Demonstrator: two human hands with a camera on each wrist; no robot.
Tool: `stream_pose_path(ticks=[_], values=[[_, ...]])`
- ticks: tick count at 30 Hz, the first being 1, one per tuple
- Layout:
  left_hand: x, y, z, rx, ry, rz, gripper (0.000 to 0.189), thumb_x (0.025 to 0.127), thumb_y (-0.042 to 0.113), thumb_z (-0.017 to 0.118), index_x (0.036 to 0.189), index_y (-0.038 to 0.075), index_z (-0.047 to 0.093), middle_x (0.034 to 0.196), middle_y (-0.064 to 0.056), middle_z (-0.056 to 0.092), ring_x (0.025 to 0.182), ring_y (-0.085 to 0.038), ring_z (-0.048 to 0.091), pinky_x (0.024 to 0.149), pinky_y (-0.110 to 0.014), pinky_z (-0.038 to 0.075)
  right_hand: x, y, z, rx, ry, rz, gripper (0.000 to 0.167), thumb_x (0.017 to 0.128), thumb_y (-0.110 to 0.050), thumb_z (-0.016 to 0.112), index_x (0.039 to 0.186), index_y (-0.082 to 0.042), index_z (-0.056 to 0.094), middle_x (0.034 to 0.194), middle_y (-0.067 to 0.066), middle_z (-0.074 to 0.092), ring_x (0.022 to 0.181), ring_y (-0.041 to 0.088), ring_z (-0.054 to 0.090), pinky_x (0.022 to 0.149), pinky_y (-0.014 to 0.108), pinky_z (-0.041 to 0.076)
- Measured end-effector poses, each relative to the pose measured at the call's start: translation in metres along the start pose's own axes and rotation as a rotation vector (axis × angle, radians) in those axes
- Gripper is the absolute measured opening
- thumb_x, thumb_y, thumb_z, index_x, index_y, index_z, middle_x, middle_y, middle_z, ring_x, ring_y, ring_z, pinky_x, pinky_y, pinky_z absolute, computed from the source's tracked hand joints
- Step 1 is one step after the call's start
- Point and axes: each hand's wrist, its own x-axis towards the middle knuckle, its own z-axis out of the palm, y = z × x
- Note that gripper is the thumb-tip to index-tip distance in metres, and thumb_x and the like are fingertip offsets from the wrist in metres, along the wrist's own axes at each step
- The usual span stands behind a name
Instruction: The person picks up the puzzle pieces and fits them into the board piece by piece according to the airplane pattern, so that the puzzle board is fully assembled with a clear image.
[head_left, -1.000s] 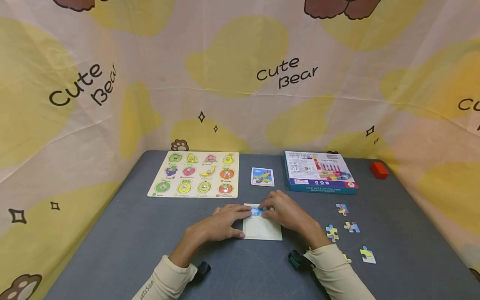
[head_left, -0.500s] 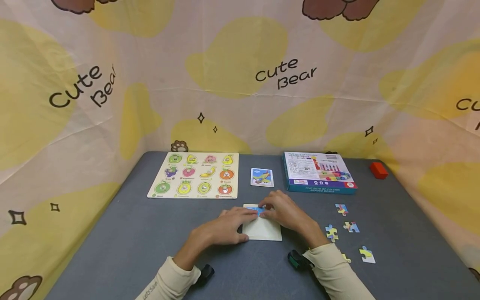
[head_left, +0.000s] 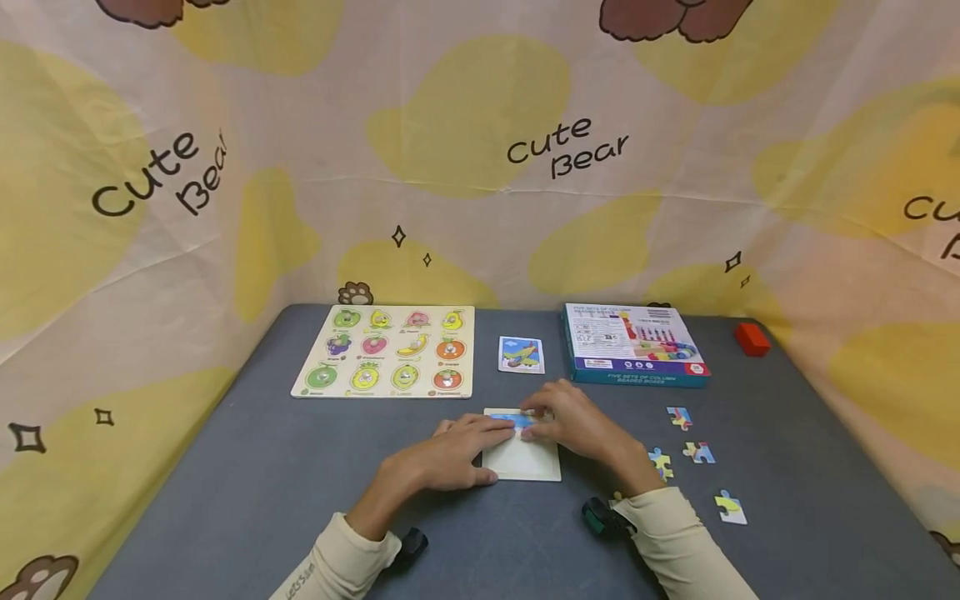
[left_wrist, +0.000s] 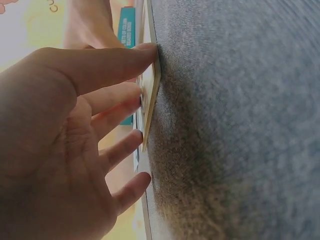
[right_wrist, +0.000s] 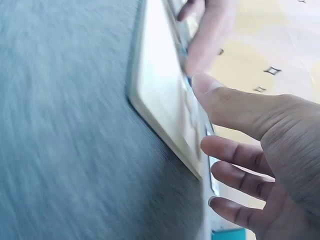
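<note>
In the head view a small pale puzzle tray (head_left: 521,462) lies at the table's middle, with blue jigsaw pieces (head_left: 504,420) along its far side. My left hand (head_left: 457,454) reaches over its left edge, fingers extended onto the blue pieces. Its thumb touches the near-left corner, as the left wrist view shows of the tray (left_wrist: 152,92). My right hand (head_left: 577,427) pinches a puzzle piece between thumb and forefinger at the tray's far right; the fingers mostly hide that piece. In the right wrist view the other fingers (right_wrist: 240,180) curl loosely beside the tray (right_wrist: 155,75).
Several loose puzzle pieces (head_left: 699,452) lie to the right, some by my right sleeve (head_left: 678,533). Behind the tray are an airplane picture card (head_left: 521,355), a fruit board (head_left: 384,350) and a flat box (head_left: 637,343). A red block (head_left: 752,339) sits at the far right.
My left hand has slid right, its fingertips now farther over the blue pieces. The right hand keeps its place at the tray's far side; its forearm has shifted slightly.
</note>
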Motion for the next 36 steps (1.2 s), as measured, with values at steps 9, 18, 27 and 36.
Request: stream_pose_path(ticks=[9, 18, 27, 36], values=[[0.001, -0.001, -0.001, -0.011, 0.005, -0.004, 0.068, 0.1, 0.029, 0.072, 0.162, 0.016, 0.046, 0.17, 0.003, 0.039, 0.155, -0.026, 0.033, 0.113, -0.055, 0.033, -0.021, 0.012, -0.029, -0.012, -0.031, 0.134, 0.034, 0.092, -0.03, 0.084, 0.122, -0.013, 0.079, 0.107, 0.0, 0.071, 0.104, 0.021, 0.056, 0.091, 0.045, 0.048], [0.001, -0.001, 0.0, -0.014, 0.012, 0.006, 0.069, 0.1, 0.027, 0.073, 0.162, 0.016, 0.046, 0.169, 0.003, 0.039, 0.154, -0.026, 0.034, 0.111, -0.054, 0.034, -0.052, 0.037, -0.053, -0.051, 0.003, 0.226, 0.039, 0.092, -0.032, 0.084, 0.125, -0.012, 0.078, 0.113, 0.003, 0.069, 0.108, 0.024, 0.056, 0.094, 0.051, 0.049], [0.001, -0.001, -0.001, -0.018, 0.009, 0.012, 0.069, 0.1, 0.027, 0.073, 0.162, 0.016, 0.045, 0.169, 0.002, 0.039, 0.154, -0.026, 0.034, 0.111, -0.054, 0.033, -0.088, 0.069, -0.075, -0.051, 0.06, 0.275, 0.042, 0.092, -0.03, 0.084, 0.127, -0.008, 0.076, 0.115, 0.008, 0.072, 0.112, 0.032, 0.057, 0.097, 0.059, 0.046], [0.0, 0.0, -0.001, -0.025, 0.014, 0.02, 0.069, 0.099, 0.027, 0.074, 0.162, 0.015, 0.047, 0.169, 0.002, 0.04, 0.154, -0.027, 0.035, 0.111, -0.056, 0.033, -0.117, 0.1, -0.094, -0.054, 0.08, 0.347, 0.046, 0.094, -0.029, 0.082, 0.13, -0.003, 0.073, 0.119, 0.017, 0.072, 0.111, 0.039, 0.059, 0.094, 0.063, 0.048]])
